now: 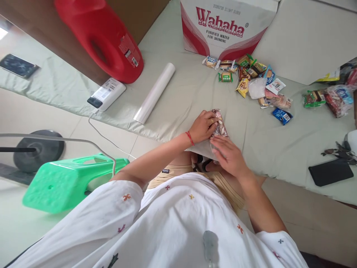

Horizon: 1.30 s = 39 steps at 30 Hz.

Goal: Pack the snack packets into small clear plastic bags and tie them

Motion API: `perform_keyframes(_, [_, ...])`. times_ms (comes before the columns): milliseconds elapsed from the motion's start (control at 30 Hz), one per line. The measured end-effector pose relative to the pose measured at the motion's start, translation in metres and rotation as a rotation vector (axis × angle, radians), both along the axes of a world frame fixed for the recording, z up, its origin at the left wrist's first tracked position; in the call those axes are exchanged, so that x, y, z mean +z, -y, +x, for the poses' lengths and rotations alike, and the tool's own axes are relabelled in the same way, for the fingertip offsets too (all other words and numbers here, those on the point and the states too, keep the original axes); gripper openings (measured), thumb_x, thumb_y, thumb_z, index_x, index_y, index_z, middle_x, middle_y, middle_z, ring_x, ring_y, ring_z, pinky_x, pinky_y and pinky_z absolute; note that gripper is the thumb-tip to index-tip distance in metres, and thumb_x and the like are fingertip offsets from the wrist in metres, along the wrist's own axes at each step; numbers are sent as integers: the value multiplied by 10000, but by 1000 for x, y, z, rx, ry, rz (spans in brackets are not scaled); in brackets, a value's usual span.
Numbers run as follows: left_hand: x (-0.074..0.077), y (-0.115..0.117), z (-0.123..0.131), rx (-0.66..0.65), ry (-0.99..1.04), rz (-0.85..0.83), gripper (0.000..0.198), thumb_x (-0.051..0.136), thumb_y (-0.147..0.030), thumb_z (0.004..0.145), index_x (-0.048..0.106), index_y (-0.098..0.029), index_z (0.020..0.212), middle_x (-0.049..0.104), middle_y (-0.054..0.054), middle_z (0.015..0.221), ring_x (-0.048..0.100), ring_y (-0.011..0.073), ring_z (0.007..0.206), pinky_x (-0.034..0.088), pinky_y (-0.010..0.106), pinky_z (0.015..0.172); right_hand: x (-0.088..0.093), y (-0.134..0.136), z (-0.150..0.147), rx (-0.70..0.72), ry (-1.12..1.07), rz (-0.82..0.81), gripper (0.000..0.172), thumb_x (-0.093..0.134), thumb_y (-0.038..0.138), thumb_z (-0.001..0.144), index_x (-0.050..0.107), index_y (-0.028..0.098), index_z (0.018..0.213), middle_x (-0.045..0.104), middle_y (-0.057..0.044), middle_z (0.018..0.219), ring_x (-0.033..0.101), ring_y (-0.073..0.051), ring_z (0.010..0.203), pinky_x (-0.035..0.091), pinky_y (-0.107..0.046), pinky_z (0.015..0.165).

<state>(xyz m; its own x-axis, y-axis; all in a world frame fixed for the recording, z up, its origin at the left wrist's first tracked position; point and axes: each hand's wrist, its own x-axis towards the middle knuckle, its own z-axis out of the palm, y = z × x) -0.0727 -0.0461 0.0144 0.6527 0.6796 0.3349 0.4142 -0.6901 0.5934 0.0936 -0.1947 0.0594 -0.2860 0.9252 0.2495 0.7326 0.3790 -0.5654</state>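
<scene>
A shiny, brown-and-pink snack packet [221, 127] lies near the table's front edge. My left hand [205, 126], with a ring and a red cord at the wrist, curls its fingers over the packet's left side. My right hand [230, 154] has its fingers stretched out flat at the packet's lower end, touching it. Beneath both hands, a piece of clear plastic [202, 149] hangs over the edge; its full shape is hidden. Beyond the packet lies a loose pile of wrapped snacks, including a yellow packet [243, 87] and a blue packet [282, 116].
A Wahaba-style printed carton [223, 37] stands behind the snacks. To the left are a plastic film roll [154, 93], a white power bank [107, 93] with a cable, and a red jug [111, 48]. A black case [331, 173] and keys lie right. A green stool [55, 182] stands on the floor.
</scene>
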Motion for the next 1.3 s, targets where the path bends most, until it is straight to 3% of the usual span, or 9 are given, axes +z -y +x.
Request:
perform_keyframes(100, [-6,-3,-3,-31,15,-5,376,467,-298,1049,753,-193,1269,708,154,1257,611,279,1147,494,503,1044,1,18,43,-291,80,136,419,435,210,1068,697,264,1391,737,-112,1314,661,-275,1266,565,-525,1109])
perform_keyframes(167, [-9,-1,-3,-17,22,-3,370,469,-304,1051,755,-207,1266,707,151,1263,604,284,1157,492,518,1050,-7,24,66,-374,241,169,449,443,229,1061,654,244,1457,639,-178,1455,665,-310,1204,604,-554,1008])
perform_keyframes(267, [-10,5,-1,57,27,9,359,478,-314,1050,769,-223,1241,694,149,1286,582,296,1201,489,545,1066,-20,27,72,-231,350,130,508,504,279,1053,555,215,1554,487,-230,1604,670,-306,1151,626,-529,952])
perform_keyframes(367, [-8,8,0,149,42,23,313,547,-338,1021,790,-234,1188,605,153,1485,485,340,1400,418,612,1167,-26,23,54,-72,354,94,490,512,299,1060,564,233,1543,500,-192,1616,686,-275,1128,628,-473,963])
perform_keyframes(467, [-6,4,0,116,92,-11,272,577,-312,998,782,-211,1146,473,140,1658,399,334,1547,379,601,1244,-28,18,37,13,347,46,422,504,285,1062,653,260,1456,531,-132,1610,697,-248,1143,634,-406,947])
perform_keyframes(667, [-8,-1,1,8,178,-104,251,558,-224,989,750,-209,1150,726,118,1407,655,232,1361,504,476,1196,-25,10,23,66,126,57,404,419,197,1061,805,266,1158,774,-71,1209,698,-216,981,614,-365,857])
perform_keyframes(867, [-11,-3,2,-24,209,-142,216,595,-210,960,786,-209,1062,761,105,1353,694,232,1322,537,457,1168,-7,-30,9,-198,-151,19,372,472,410,1080,795,231,1124,753,-70,944,698,-203,871,575,-339,818])
perform_keyframes(1100, [-13,-8,-4,-124,276,-257,370,484,-167,920,778,-209,1139,751,87,1372,635,243,1398,474,444,1212,-16,-90,7,-342,-201,-29,301,631,455,986,791,201,1005,756,-43,870,652,-181,746,508,-300,750])
perform_keyframes(1300, [-4,-6,-6,-38,356,-598,543,614,-366,927,473,-204,1425,784,86,1263,713,246,1205,505,397,1088,-19,-99,10,-411,-222,-146,273,676,470,941,745,210,897,696,5,719,595,-162,654,433,-282,676])
